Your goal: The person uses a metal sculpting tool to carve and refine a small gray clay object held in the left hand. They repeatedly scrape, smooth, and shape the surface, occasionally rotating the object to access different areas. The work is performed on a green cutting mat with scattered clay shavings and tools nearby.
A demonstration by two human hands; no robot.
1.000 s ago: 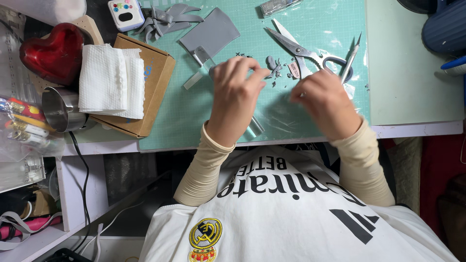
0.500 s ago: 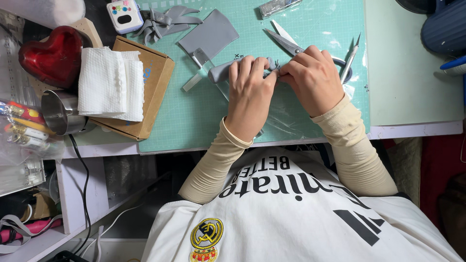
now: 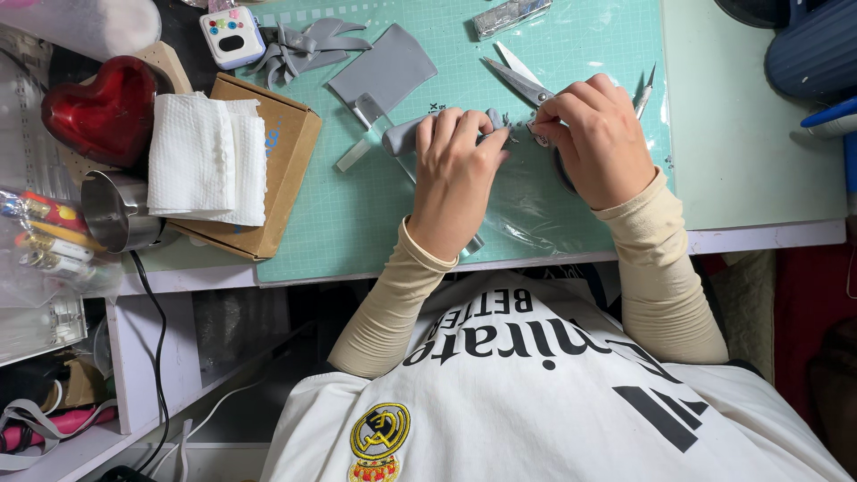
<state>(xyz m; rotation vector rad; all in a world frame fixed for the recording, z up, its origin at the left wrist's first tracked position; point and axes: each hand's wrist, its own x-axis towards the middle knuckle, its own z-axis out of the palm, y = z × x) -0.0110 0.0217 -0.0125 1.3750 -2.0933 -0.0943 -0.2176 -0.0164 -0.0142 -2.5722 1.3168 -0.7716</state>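
My left hand (image 3: 460,174) and my right hand (image 3: 596,138) meet over the green cutting mat (image 3: 357,223). Between them they pinch a grey clay roll (image 3: 403,136) whose free end sticks out to the left of my left fingers. My right fingertips press small grey bits at the roll's other end. Scissors (image 3: 518,78) lie just beyond my right hand, partly covered by it. A clear plastic sheet (image 3: 527,214) lies under both hands.
A flat grey clay slab (image 3: 384,71) and grey clay strips (image 3: 308,45) lie farther up the mat. A cardboard box (image 3: 277,170) with folded paper towels (image 3: 205,156), a red heart-shaped dish (image 3: 98,112) and a metal cup (image 3: 116,214) stand left. A craft knife (image 3: 644,89) lies right.
Both hands have moved up the mat and together. A second ago they were apart and flat on the sheet; now they grip the grey clay roll between them.
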